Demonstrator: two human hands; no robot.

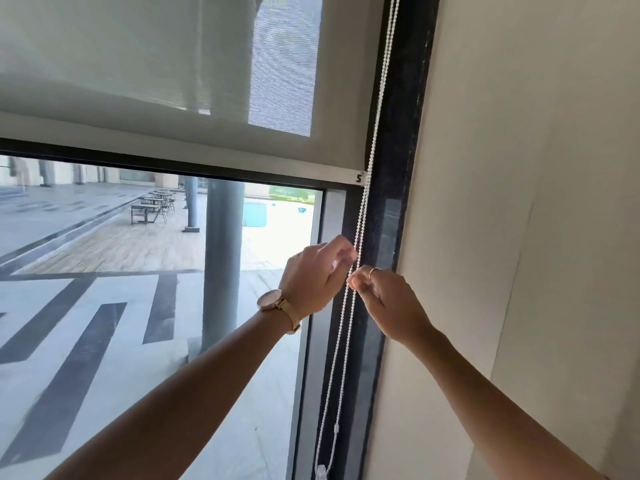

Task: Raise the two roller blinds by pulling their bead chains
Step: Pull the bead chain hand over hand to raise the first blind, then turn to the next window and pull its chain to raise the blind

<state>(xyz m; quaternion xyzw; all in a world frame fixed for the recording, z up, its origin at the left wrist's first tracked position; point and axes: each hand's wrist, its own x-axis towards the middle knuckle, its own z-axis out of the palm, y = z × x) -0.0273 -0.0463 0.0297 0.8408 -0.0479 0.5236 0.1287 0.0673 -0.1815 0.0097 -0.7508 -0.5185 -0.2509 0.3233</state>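
At three o'clock of the window, my left hand (pixel 313 278) and right hand (pixel 388 299) each pinch the white bead chain (pixel 372 150). Above, the pale roller blind (pixel 156 81) hangs partly raised.

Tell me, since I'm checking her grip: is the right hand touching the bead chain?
Touching. The head view shows the right hand pinching the bead chain between thumb and fingers.
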